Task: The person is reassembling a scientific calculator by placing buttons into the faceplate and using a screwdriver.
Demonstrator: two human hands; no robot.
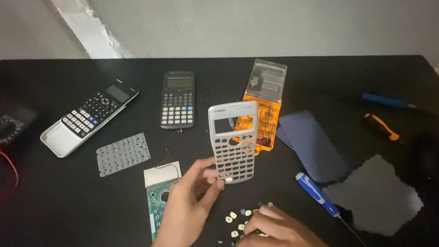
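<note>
Black desk against a grey wall. Left hand, grip clamped on the lower edge of one grey calculator faceplate, holds it upright above the desk. Right hand rests on scattered loose keys, grip indeterminate. Two whole calculators, three screwdrivers.

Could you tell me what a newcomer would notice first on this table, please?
The grey calculator front cover, full of empty key holes, held upright mid-table by the left hand. Below it, the right hand rests on loose keys. Behind stands an orange bit case.
</note>
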